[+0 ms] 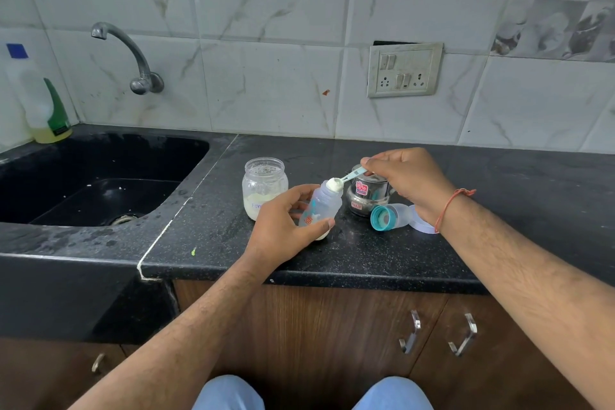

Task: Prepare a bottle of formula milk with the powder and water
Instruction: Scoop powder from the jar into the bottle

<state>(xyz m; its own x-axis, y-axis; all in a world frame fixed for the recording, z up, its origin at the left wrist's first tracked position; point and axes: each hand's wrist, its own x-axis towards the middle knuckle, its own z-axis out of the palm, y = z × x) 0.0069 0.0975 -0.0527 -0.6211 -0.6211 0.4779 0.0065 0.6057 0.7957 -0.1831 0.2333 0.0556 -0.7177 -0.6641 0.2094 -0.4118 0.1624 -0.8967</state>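
Presently the right hand [404,181] pinches the handle of a pale blue measuring scoop [346,176], whose bowl, heaped with white formula powder [334,184], sits at the open mouth of the baby bottle [321,206]. The left hand [283,226] is curled round the lower body of this translucent bottle, thumb on the near side and fingers on the far side, holding it tilted toward the scoop with its base at or just above the black granite countertop [466,243]. Whitish material shows at the bottle's base, though whether it is powder or liquid cannot be told. Just to the left of the bottle stands an open glass powder jar [264,186], a shallow layer of powder at its bottom. Behind the bottle stands a small lidded steel vessel [367,195], presumably the water supply; its contents are hidden. To the right, lying on its side, is the bottle's teal collar with a clear cap [389,216], and beside it, partly hidden by the right wrist, a white lid [422,226], probably the jar's. Farther left lie the dark sink [100,176] and wall tap [133,56]. Judged from this arrangement, powder dosing is under way; adding water, fitting the collar and shaking appear to remain.
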